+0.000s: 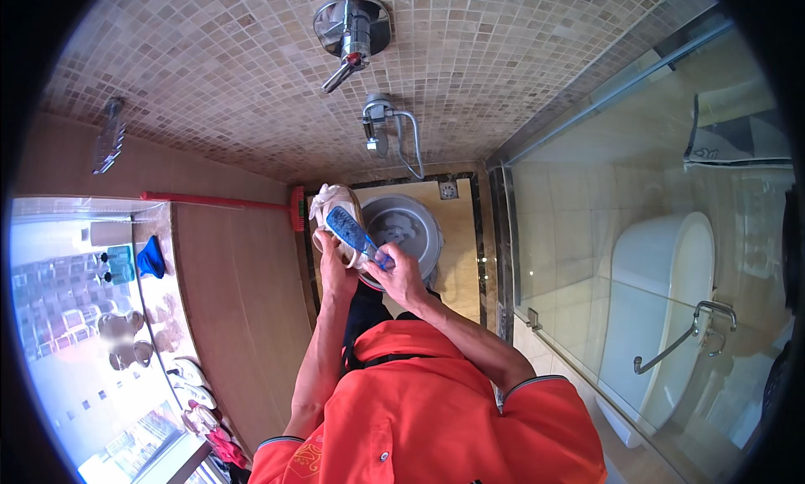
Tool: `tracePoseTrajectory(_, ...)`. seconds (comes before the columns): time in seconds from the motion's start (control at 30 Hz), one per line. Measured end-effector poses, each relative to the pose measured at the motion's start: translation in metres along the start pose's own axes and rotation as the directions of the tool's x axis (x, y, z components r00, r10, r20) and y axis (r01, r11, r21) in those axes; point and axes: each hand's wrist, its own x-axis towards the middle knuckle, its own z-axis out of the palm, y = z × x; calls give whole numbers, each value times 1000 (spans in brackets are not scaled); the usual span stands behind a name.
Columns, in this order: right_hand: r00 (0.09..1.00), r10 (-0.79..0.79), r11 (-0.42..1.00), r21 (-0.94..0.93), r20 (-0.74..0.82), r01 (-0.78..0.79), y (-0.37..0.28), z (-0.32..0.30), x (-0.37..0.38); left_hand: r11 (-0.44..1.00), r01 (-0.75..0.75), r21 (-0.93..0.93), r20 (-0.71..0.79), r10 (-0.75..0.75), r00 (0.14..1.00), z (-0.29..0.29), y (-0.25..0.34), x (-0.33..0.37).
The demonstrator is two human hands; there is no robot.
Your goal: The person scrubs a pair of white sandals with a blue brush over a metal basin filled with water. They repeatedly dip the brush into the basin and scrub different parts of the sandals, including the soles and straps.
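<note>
My left hand [337, 266] is closed on a pale, whitish shoe [329, 202], gripping its side at the near end. In my right hand [399, 274] is a blue scrub brush [344, 224], its handle held between thumb and fingers. The brush lies across the shoe, over its upper part; whether its other face touches the shoe is hidden. Just right of the shoe, a grey round basin [433, 232] stands on the floor with cloudy liquid or suds in it. The shoe overlaps the basin's left rim from this angle.
A red long-handled brush [226, 200] leans along the left wall. Ahead, a shower mixer [355, 39] and hand-shower fitting [377, 119] are on the mosaic wall. A floor drain [449, 189] lies beyond the basin. Several shoes [193, 383] stand on the left sill; a glass panel [562, 257] and bathtub [662, 257] are right.
</note>
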Motion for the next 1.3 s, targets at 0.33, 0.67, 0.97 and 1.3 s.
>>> tracePoseTrajectory(0.33,961,113,981,-182,253,-67,-29,-35,-4,970,-33,239,-221,88,971,-28,-7,-5)
tracePoseTrajectory(0.67,945,6,980,-188,328,59,-47,-44,-1,985,-34,170,-191,67,979,-33,7,-5)
tracePoseTrajectory(0.97,966,-134,974,-151,220,169,-65,-43,8,959,-88,271,-373,189,908,-22,6,1)
tracePoseTrajectory(1.3,964,159,984,-116,213,-137,-1,-74,-20,996,49,75,-262,-27,965,-17,32,-3)
